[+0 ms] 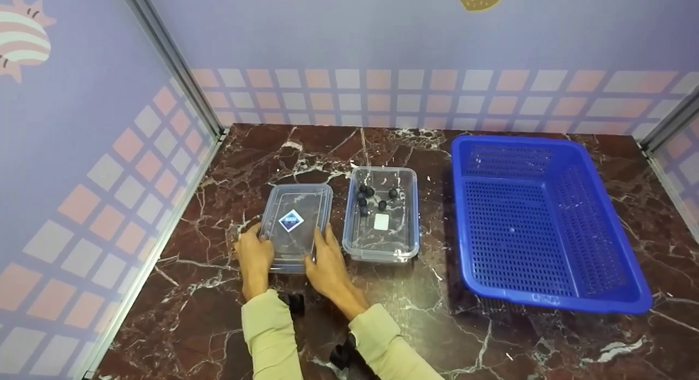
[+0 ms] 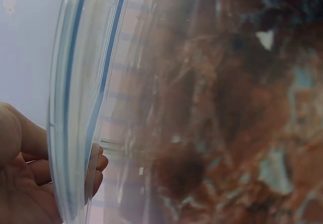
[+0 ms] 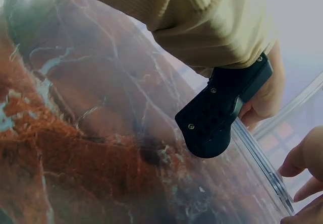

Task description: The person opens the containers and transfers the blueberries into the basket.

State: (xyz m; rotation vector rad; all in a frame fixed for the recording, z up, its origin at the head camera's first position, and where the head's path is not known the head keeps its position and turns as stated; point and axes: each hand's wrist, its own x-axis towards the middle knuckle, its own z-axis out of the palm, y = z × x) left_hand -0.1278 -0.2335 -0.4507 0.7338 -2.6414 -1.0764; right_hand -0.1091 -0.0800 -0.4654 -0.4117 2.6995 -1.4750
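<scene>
Plainly, we see both hands at the near end of one clear plastic piece [image 1: 297, 241], lid or box we cannot tell. Left hand [image 1: 254, 258] pinches its left rim, thumb and fingers on opposite faces; right hand [image 1: 329, 265] grips its near right corner. The piece lies between and ahead of them. Just right of it we note a clear box [image 1: 377, 241] with small dark balls [image 1: 362, 202]; farther right, a blue basket [image 1: 508, 232].
</scene>
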